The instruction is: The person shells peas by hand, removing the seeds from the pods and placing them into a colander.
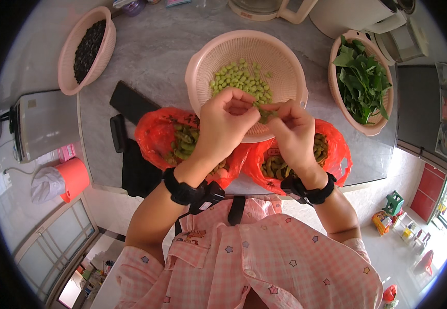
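Between the fingertips of both my hands is a green soybean pod point(264, 113), partly covered by the fingers. My left hand point(229, 119) pinches its left end, and my right hand point(291, 129) grips the right end. Both hands are over the near rim of a pink plastic colander point(204, 63), in which shelled green soybeans point(242, 77) lie in a heap. Under my left forearm a red plastic bag point(154, 129) holds green pods point(184, 141). A second red plastic bag point(339, 148), below my right hand, contains browner pods point(277, 166).
A colander of leafy greens point(362, 81) stands at right, and one with small dark pieces point(90, 50) at far left. Left of the bags lie a black smartphone point(132, 101), a small black case point(118, 133) and black cloth point(140, 170). Kitchen appliances point(347, 15) line the back right.
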Tool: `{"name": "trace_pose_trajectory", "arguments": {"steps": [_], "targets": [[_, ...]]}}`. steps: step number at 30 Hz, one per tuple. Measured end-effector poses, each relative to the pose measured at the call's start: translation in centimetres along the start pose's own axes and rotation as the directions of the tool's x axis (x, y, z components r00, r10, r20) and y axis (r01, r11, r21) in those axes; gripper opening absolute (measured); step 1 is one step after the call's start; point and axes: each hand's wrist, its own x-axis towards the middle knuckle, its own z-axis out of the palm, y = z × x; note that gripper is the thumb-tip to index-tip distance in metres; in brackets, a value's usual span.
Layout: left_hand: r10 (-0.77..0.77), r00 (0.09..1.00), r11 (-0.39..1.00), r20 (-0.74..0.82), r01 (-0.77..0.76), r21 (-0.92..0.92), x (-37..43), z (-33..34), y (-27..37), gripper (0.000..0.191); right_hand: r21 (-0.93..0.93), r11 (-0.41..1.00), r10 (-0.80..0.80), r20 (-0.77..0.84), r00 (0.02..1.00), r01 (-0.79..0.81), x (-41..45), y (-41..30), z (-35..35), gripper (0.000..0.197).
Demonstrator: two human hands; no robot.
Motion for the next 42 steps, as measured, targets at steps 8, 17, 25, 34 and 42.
{"name": "trace_pose_trajectory", "arguments": {"steps": [8,17,25,34,42], "targets": [[0.169,0.985,0.899,0.043,-0.172,0.404,2.8,-4.7,-0.6,0.020,-0.021,0.997,0.079,0.014,0.997,-0.079,-1.3,0.4,-0.4,0.006],[0.226,0.974,0.899,-0.003,-0.207,0.387,0.5,-6.7,0.4,0.012,-0.567,0.769,0.023,0.487,0.873,0.296,-5.9,0.3,5.0,0.021],[0.288,0.727,0.360,0.624,-0.686,0.633,-6.5,-7.0,-4.2,0.023,-0.492,0.783,-0.264,0.292,0.919,0.381,-7.9,2.5,-5.4,0.007],[-0.005,0.876,0.223,0.483,-0.469,0.854,-5.9,-2.4,-5.2,0.075,-0.782,0.600,-0.043,0.179,0.983,0.169,-2.4,3.7,-13.0,0.039],[0.298,0.757,0.391,0.581,-0.652,0.649,-7.1,-1.4,-3.4,0.024,-0.781,0.577,0.059,0.331,0.942,0.238,-1.3,2.2,-11.8,0.021]]}}
